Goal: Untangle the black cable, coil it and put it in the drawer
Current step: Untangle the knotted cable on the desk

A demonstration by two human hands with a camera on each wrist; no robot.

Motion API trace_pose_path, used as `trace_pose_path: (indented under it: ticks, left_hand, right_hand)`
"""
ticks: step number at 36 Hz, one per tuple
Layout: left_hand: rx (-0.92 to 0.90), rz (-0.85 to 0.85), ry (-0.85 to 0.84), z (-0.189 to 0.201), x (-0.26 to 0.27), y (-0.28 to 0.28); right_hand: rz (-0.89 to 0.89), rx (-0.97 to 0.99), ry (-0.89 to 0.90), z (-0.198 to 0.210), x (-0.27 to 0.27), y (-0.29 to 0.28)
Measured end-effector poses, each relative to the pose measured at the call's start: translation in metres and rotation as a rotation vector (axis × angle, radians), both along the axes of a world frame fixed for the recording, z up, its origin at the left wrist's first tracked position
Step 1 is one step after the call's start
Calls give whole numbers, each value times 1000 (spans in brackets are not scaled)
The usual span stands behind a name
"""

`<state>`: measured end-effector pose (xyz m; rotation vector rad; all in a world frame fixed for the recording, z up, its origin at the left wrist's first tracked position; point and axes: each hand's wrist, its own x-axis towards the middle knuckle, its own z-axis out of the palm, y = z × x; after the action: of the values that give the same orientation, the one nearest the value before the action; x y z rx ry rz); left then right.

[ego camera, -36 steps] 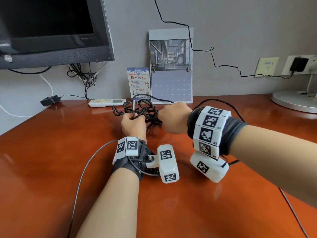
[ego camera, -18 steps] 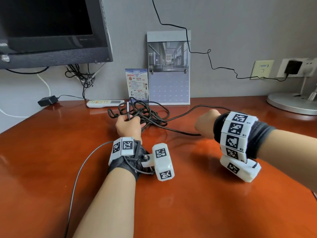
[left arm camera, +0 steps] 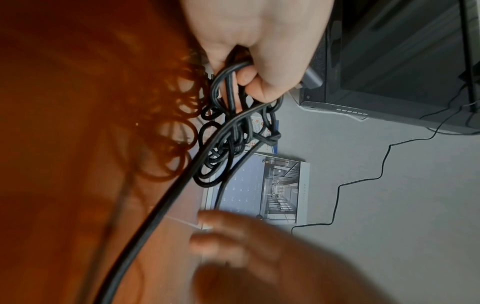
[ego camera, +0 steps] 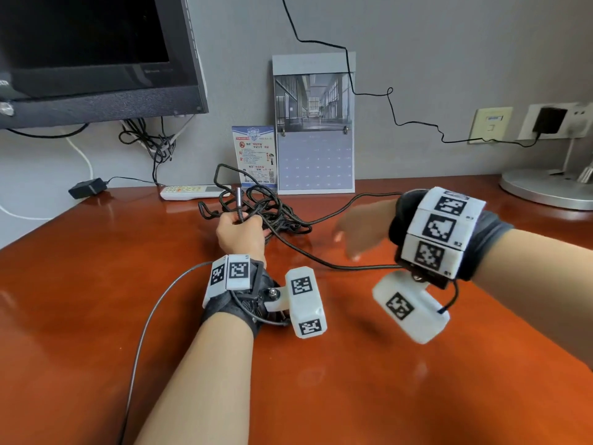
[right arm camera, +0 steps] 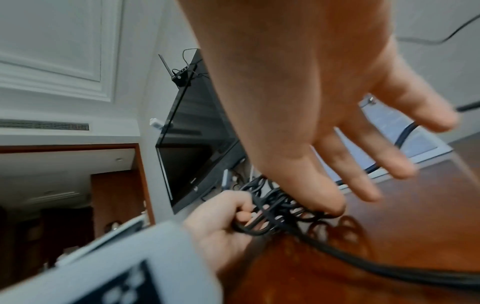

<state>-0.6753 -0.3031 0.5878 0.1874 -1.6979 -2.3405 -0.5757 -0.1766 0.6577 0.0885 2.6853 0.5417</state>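
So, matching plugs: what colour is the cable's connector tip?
Metallic grey connector tip, clearest in the head view.

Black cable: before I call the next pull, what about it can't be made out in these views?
- The black cable: its far end runs under the right hand and wrist unit in the head view.
- Tangle crossings: too dense to trace in any view.
- Plug: mostly covered by the left hand, whose grip hides it in the left wrist view.
- Drawer: in no view.
- Right hand fingers: motion-blurred.
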Motion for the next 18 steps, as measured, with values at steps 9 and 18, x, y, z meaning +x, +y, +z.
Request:
trace_pose_path:
  ticks: [9, 18]
  left_hand:
    - [-42, 2, -19, -1, -3, 1]
    - [-34, -39, -17, -2, -3, 2]
  right_hand:
    - [102, -259, 408, -3, -26, -55]
    - [96, -118, 347, -11, -31, -58]
